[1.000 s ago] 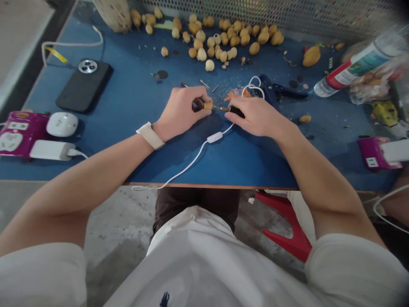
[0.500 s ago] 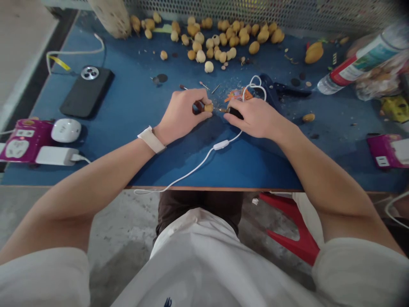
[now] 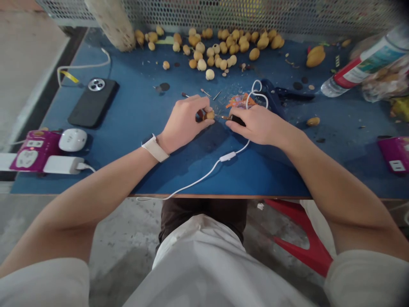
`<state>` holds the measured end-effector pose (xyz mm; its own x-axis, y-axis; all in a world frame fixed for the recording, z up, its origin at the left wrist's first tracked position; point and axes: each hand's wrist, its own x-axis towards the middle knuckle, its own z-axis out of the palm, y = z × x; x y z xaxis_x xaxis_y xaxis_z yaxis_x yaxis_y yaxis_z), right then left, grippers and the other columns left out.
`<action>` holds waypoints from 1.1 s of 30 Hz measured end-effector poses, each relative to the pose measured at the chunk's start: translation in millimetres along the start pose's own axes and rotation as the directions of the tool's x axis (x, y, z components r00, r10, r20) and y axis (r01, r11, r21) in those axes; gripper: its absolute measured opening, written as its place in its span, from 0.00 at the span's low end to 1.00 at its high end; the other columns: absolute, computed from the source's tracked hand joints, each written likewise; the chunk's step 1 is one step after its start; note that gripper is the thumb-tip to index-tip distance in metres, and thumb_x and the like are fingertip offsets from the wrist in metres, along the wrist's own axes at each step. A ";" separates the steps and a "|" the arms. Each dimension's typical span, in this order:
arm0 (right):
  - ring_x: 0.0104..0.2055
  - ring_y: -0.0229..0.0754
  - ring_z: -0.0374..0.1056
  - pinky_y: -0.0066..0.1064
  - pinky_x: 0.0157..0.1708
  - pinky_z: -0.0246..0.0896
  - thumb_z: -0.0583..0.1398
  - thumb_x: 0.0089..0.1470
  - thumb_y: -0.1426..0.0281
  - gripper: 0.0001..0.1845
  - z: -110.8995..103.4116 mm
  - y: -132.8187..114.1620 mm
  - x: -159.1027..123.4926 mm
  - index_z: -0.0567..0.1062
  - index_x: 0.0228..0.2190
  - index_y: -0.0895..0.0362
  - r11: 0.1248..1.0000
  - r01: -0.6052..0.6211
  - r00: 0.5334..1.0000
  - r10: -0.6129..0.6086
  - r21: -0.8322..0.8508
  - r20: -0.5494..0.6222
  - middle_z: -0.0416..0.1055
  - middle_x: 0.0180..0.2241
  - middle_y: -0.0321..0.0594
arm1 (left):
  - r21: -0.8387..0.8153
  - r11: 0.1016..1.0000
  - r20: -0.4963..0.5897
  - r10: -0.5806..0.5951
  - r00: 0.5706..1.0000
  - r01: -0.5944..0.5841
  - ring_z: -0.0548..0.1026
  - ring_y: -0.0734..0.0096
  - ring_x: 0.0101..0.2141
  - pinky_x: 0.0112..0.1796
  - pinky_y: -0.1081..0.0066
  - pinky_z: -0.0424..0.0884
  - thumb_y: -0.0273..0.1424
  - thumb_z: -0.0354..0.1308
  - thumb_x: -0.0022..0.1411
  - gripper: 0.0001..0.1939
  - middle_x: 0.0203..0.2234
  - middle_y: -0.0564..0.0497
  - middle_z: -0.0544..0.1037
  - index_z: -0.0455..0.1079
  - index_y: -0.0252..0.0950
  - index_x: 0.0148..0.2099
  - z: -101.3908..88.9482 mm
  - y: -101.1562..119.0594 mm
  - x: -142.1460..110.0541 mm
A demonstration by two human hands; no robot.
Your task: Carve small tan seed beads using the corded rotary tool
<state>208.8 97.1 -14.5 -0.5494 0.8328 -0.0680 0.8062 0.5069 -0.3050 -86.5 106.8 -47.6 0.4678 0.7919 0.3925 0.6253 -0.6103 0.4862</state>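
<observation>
My left hand (image 3: 185,121) rests on the blue table (image 3: 134,111) with its fingers pinched around a small tan nut (image 3: 210,115). My right hand (image 3: 258,125) is closed on a small black rotary tool (image 3: 238,121), whose thin metal tip points left and touches the nut. A white cord with an inline switch (image 3: 227,157) runs from the tool across the table and over the front edge. A beige watch band sits on my left wrist.
A heap of tan nuts (image 3: 223,47) lies at the back by a perforated metal screen. A black phone (image 3: 93,101), purple power strips (image 3: 32,149) and white chargers sit left; a plastic bottle (image 3: 361,68) and bags right. A red stool (image 3: 303,243) stands below.
The view has tilted, so the table and both hands sit slightly lower in frame. Both hands hold the same grip on nut and tool.
</observation>
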 end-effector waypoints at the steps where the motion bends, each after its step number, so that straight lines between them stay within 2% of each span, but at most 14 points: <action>1: 0.41 0.60 0.79 0.45 0.48 0.64 0.58 0.88 0.49 0.23 -0.2 0.1 -0.1 0.84 0.54 0.53 1.000 0.003 1.000 -0.003 0.000 0.001 0.82 0.36 0.47 | 0.018 1.000 -0.001 0.006 1.000 -0.006 0.89 0.52 0.46 0.52 0.53 0.84 0.24 0.78 0.74 0.14 0.46 0.48 0.91 0.77 0.46 0.45 -0.4 0.7 -0.1; 9: 0.37 0.57 0.76 0.45 0.45 0.64 0.58 0.89 0.47 0.24 -3.1 4.3 -2.1 0.85 0.55 0.52 0.999 0.036 0.999 -0.036 0.007 0.018 0.79 0.32 0.43 | 0.053 0.998 -0.006 0.032 0.999 -0.031 0.88 0.54 0.45 0.48 0.58 0.83 0.24 0.76 0.76 0.11 0.44 0.49 0.88 0.81 0.47 0.47 -1.4 3.1 -1.3; 15: 0.42 0.60 0.79 0.47 0.49 0.66 0.58 0.88 0.47 0.25 -3.4 3.7 -3.7 0.85 0.56 0.53 1.000 0.004 0.999 -0.004 -0.009 0.035 0.83 0.37 0.48 | 0.070 0.997 0.017 0.028 0.999 -0.029 0.88 0.54 0.46 0.49 0.57 0.82 0.21 0.75 0.73 0.13 0.49 0.48 0.89 0.80 0.46 0.46 -0.3 9.3 1.0; 21: 0.44 0.61 0.79 0.48 0.51 0.66 0.58 0.89 0.46 0.26 -7.3 3.8 -5.2 0.85 0.55 0.53 1.000 -0.010 0.999 0.010 0.004 0.039 0.83 0.39 0.49 | 0.037 0.999 0.046 -0.012 0.999 0.010 0.88 0.52 0.49 0.52 0.55 0.84 0.25 0.74 0.77 0.12 0.50 0.48 0.87 0.78 0.49 0.49 -1.4 6.1 0.6; 33: 0.41 0.60 0.77 0.48 0.47 0.64 0.58 0.87 0.38 0.31 -9.2 7.9 -1.7 0.84 0.49 0.50 0.998 0.015 0.998 -0.019 0.066 0.059 0.79 0.34 0.45 | -0.055 0.998 0.020 -0.015 1.000 0.016 0.87 0.47 0.49 0.52 0.49 0.86 0.33 0.78 0.75 0.11 0.49 0.47 0.87 0.78 0.52 0.49 2.1 0.2 0.3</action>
<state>218.2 101.7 -8.1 -0.5765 0.8085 -0.1183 0.7816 0.5035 -0.3682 -84.9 107.0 -49.0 0.4703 0.8014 0.3695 0.5975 -0.5973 0.5350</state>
